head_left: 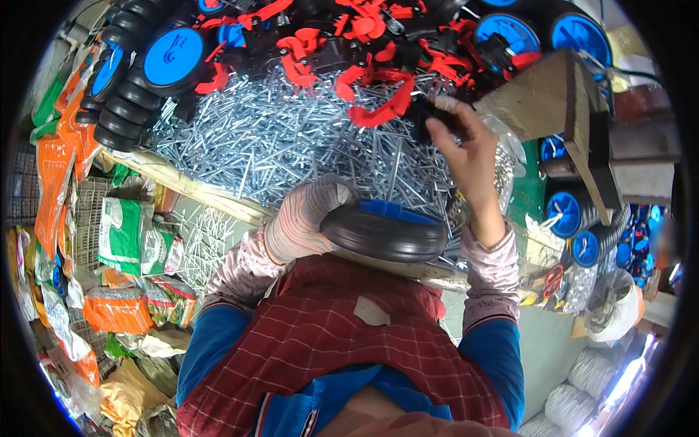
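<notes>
My left hand (309,218), in a striped knit glove, grips a black wheel (386,237) close to my apron, its blue hub (399,211) facing away from me. Farther off to the right, my right hand (466,146) is bare apart from a wrapped fingertip. Its thumb and fingers close around a black bracket (421,120) at the edge of the pile. A curved red lever (386,111) sits against that bracket; whether they are joined I cannot tell. Beneath both hands spreads a heap of silvery metal pins (269,138).
More red levers (295,65) and black parts are piled at the far side. Blue-hubbed wheels (173,58) stack at the far left, others (510,33) at the far right. A wooden block (542,95) juts in at right. Bags (120,233) line the left; red-handled scissors (553,280) lie right.
</notes>
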A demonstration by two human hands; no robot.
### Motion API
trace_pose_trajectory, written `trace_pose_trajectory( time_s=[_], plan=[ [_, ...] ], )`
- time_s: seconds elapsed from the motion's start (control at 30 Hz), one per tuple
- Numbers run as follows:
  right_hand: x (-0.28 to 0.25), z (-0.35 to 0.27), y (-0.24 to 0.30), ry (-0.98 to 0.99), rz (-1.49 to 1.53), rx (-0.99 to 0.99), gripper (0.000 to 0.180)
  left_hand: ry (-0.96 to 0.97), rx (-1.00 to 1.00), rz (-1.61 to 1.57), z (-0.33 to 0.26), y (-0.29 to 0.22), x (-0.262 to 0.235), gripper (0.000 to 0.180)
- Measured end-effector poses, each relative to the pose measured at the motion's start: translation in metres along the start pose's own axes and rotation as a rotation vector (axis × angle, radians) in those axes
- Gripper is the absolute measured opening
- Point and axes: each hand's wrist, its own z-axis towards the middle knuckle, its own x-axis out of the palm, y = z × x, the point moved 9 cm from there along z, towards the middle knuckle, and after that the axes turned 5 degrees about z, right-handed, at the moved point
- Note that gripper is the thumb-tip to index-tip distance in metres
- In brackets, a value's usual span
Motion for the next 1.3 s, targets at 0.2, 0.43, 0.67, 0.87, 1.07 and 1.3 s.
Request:
trace_pose_trajectory(
  time_s=[0.2, 0.43, 0.67, 0.87, 1.07, 1.3],
  plan=[
    [-0.003, -0.027, 0.033, 0.178, 0.012, -0.045, 0.030, 0.020, 0.344, 0.142, 0.009, -0.026, 0.013, 0.039],
    [0.007, -0.026, 0.060, 0.364, 0.114, -0.337, 0.037, 0.095, 0.617, 0.745, 0.011, -0.056, 0.017, 0.034],
    [0.012, 0.042, 0.074, 0.285, -0.009, -0.408, 0.035, -0.083, 0.470, 0.303, -0.002, -0.026, -0.038, 0.021],
    [-0.118, 0.210, 0.006, -0.712, -0.845, -0.342, 0.063, -0.024, 0.559, 0.389, -0.013, -0.024, -0.041, 0.042],
    [-0.135, 0.210, 0.022, -0.754, -0.966, -0.267, 0.037, -0.102, 0.579, 0.350, -0.015, -0.024, -0.038, 0.039],
    [-0.004, 0.080, 0.041, -0.173, -0.446, -0.176, 0.032, 0.031, 0.226, 0.289, -0.014, -0.009, -0.013, 0.025]
  ],
)
